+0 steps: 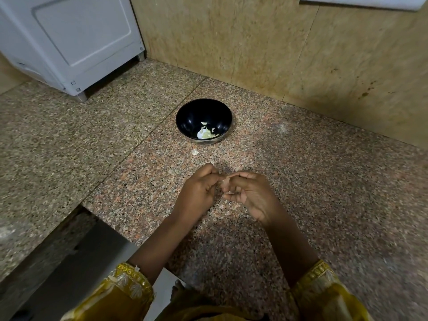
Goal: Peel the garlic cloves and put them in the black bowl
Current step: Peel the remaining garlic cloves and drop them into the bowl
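Pinching a garlic clove (225, 181), left hand (199, 188) meets right hand (252, 193), fingers (236, 175) curled

We see soft, fairly dim indoor light. Small highlights glint inside the bowl (203, 117), and a faint shadow smudges the counter (312, 172) just nearer us than the bowl. Far from the bowl, straight lines bow at the edges, and the sleeves (129, 288) look blurred.
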